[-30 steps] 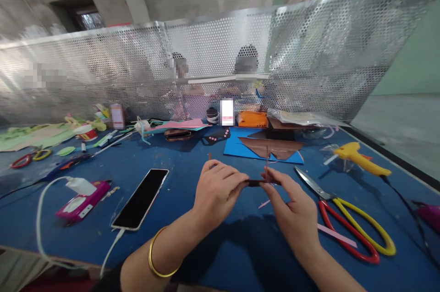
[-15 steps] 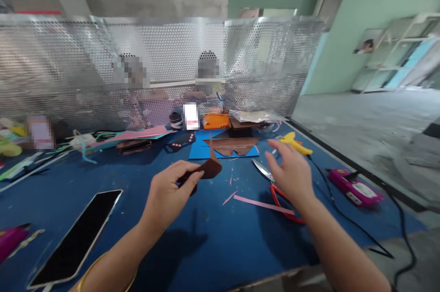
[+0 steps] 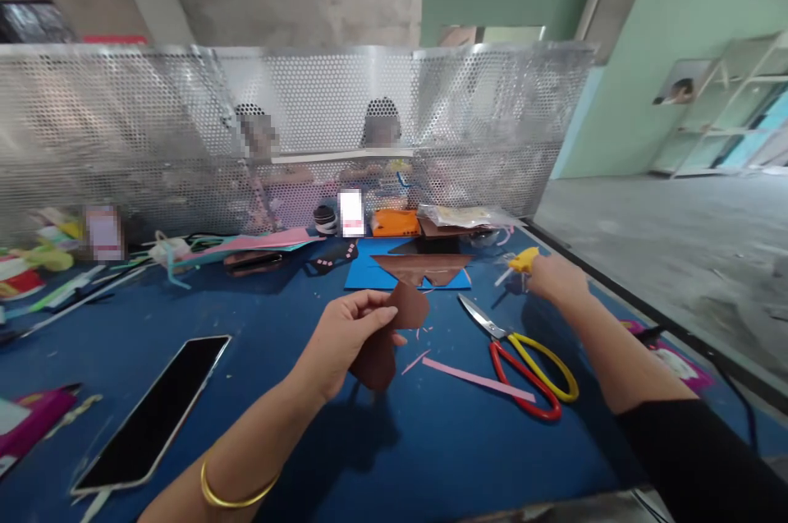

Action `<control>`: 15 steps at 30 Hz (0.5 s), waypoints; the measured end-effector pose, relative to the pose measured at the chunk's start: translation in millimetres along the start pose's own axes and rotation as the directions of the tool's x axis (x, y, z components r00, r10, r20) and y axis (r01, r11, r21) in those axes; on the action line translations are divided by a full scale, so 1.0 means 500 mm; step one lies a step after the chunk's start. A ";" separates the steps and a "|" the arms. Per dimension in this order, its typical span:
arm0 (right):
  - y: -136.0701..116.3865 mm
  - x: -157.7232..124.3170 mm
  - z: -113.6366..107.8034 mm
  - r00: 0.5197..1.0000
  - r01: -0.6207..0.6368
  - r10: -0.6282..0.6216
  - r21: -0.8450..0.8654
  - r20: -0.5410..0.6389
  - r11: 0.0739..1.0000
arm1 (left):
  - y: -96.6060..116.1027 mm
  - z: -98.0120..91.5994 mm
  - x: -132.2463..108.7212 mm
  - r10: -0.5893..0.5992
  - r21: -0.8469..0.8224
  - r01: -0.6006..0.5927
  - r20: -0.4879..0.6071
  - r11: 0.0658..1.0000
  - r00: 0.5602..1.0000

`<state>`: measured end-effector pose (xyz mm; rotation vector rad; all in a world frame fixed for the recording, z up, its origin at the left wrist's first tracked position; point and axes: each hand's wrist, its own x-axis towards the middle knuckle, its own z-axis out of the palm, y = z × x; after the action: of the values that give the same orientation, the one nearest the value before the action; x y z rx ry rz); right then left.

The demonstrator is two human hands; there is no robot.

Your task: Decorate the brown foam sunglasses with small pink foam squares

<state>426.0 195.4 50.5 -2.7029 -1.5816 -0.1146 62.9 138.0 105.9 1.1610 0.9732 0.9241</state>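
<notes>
My left hand (image 3: 348, 338), a gold bangle on its wrist, pinches a brown paper cutout (image 3: 410, 307) between thumb and fingers above the table. The cutout's lower part hangs below the fingers. Farther right, my right hand (image 3: 557, 278) is closed around a yellow glue gun (image 3: 524, 260); most of the gun is hidden behind the hand. Scissors (image 3: 501, 334) with one red and one yellow handle lie open between my hands. A pink paper strip (image 3: 474, 379) lies across the red handle. Behind the cutout, a brown paper piece (image 3: 424, 268) rests on a blue sheet (image 3: 357, 272).
A phone (image 3: 153, 412) lies on the blue table (image 3: 258, 383) at left. Magenta boxes (image 3: 34, 424) sit at both sides. Coloured paper (image 3: 271, 241), an orange packet (image 3: 396, 222) and a lit phone (image 3: 351, 213) line the back. Beyond a perforated metal screen (image 3: 332, 96) are two people.
My right hand has moved right and away from above the scissors and closed on the glue gun. My left hand has turned the brown cutout, showing more of it.
</notes>
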 end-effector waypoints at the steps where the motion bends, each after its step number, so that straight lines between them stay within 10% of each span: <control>1: 0.001 -0.003 0.006 1.000 -0.003 0.003 0.004 -0.020 1.000 | -0.001 -0.002 0.000 -0.003 -0.014 0.003 0.003 1.000 1.000; 15: 0.007 -0.069 -0.033 0.860 0.064 0.074 0.251 -0.506 0.966 | 0.001 -0.014 0.002 0.051 0.004 -0.051 -0.083 0.999 0.995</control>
<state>411.1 162.8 64.8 -2.2195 -1.3164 -0.5380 56.8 140.9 105.4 1.1604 1.0156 1.0194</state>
